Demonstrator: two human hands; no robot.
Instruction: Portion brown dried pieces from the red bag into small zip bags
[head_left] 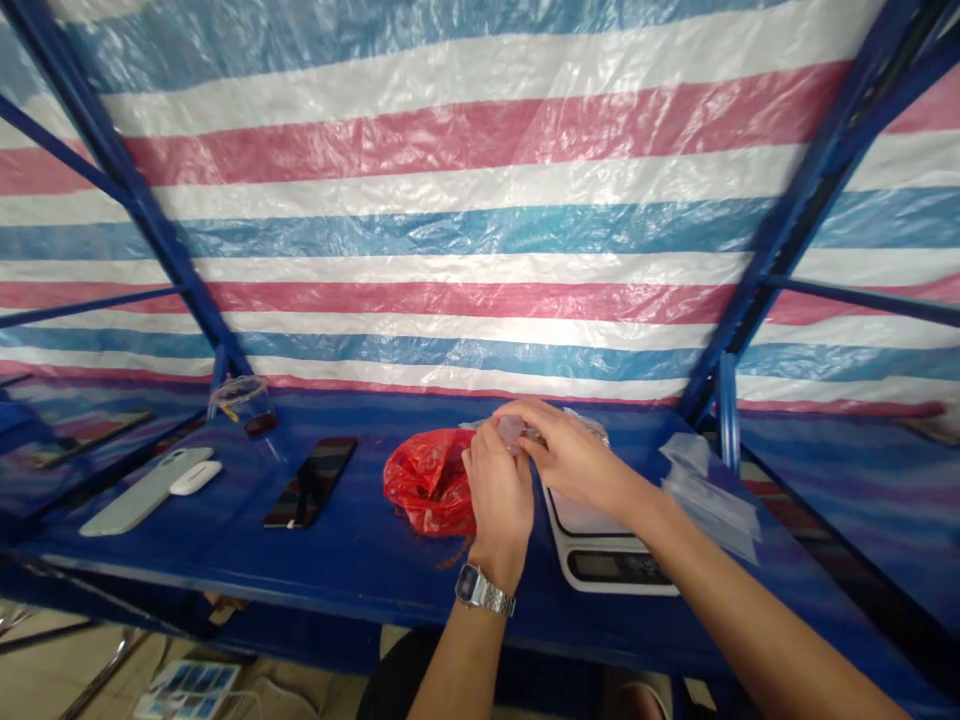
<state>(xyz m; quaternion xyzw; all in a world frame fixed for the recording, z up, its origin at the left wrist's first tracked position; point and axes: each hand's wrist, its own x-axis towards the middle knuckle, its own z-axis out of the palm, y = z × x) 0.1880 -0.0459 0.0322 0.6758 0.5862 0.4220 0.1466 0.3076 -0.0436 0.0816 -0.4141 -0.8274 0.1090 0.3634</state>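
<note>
My left hand (499, 500), wearing a metal-band digital wristwatch (480, 590), and my right hand (574, 455) meet above the back of a white digital kitchen scale (600, 565). Between their fingers they pinch a small translucent plastic piece (513, 432), partly hidden and of unclear shape. A crumpled red plastic bag (429, 482) lies against the left side of my left hand. Crinkled clear plastic (592, 428) shows behind my right hand, near the scale's far edge.
Several clear plastic sleeves (709, 490) lie to the right of the scale on the blue metal shelf (360, 570). Farther left lie a black smartphone (310, 482), a pale-cased phone (146, 490), and a white computer mouse (196, 477). A striped tarpaulin (480, 240) hangs behind.
</note>
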